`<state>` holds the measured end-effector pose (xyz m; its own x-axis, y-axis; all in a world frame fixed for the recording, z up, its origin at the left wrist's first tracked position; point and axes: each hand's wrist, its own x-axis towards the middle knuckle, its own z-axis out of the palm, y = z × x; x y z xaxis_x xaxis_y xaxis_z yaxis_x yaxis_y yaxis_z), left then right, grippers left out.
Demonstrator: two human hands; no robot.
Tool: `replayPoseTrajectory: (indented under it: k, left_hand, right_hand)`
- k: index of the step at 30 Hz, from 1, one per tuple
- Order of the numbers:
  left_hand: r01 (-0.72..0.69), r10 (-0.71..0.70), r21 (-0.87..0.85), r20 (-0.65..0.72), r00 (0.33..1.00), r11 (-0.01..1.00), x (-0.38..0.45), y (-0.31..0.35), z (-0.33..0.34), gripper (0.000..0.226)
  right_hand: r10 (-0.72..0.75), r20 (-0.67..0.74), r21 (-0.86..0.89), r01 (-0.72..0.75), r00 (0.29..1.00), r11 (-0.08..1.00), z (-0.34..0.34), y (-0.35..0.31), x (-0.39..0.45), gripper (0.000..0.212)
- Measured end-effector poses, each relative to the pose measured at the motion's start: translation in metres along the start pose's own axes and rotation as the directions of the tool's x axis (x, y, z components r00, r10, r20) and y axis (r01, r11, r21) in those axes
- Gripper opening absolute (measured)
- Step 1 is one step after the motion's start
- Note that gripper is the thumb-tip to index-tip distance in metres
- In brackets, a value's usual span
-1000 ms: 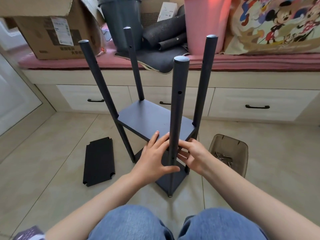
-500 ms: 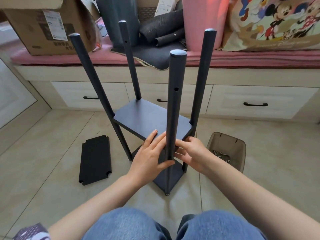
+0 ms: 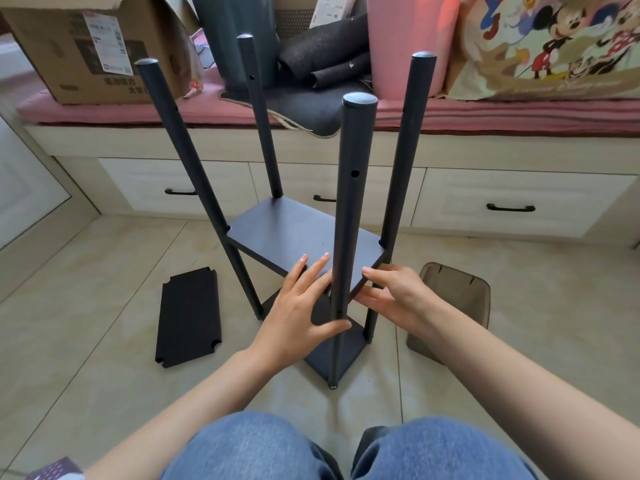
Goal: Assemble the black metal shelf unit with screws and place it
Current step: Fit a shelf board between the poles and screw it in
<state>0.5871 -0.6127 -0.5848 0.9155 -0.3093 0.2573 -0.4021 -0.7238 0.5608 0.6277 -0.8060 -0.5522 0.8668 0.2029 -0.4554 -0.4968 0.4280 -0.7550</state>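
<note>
The black shelf unit stands on the tiled floor with its near pole (image 3: 351,202) in front of me and three more poles behind. A middle shelf panel (image 3: 301,233) sits partway up the poles and a lower panel (image 3: 323,358) lies near the floor. My left hand (image 3: 298,317) rests with straight fingers on the middle panel, its thumb across the near pole. My right hand (image 3: 398,296) pinches that panel's near right corner, one finger above the edge and the others below. A loose black panel (image 3: 188,317) lies flat to the left.
A brown plastic container (image 3: 453,299) sits on the floor just right of my right hand. Behind the unit runs a bench with drawers (image 3: 512,206), topped by a cardboard box (image 3: 86,46), rolled mats and a cartoon-print bag. My knees are at the bottom.
My left hand's fingers have slid a little further up onto the middle panel. My right hand has shifted its grip at the panel's corner beside the near pole. The unit stays in place.
</note>
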Motion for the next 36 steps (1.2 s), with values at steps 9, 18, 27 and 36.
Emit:
replayPoseTrajectory:
  k: [9, 18, 27, 36]
  left_hand:
    - [0.294, -0.739, -0.953, 0.249, 0.627, -0.071, 0.022, -0.005, -0.027, 0.049]
    - [0.215, -0.618, -0.942, 0.333, 0.713, -0.259, 0.050, -0.011, -0.013, 0.045]
    - [0.211, -0.594, -0.950, 0.308, 0.743, -0.229, 0.049, -0.013, -0.015, 0.044]
    - [0.228, -0.471, -0.945, 0.316, 0.824, -0.236, 0.038, -0.005, -0.005, 0.047]
  right_hand:
    - [0.031, 0.080, 0.191, -0.046, 0.996, 0.981, 0.000, 0.003, 0.004, 0.036]
    - [0.022, 0.057, 0.210, -0.034, 0.998, 0.977, 0.007, 0.009, 0.015, 0.041]
    - [0.015, 0.075, 0.199, -0.029, 0.997, 0.980, 0.007, 0.009, 0.018, 0.043]
    - [0.000, 0.044, 0.131, -0.006, 0.999, 0.991, -0.009, 0.009, 0.017, 0.032]
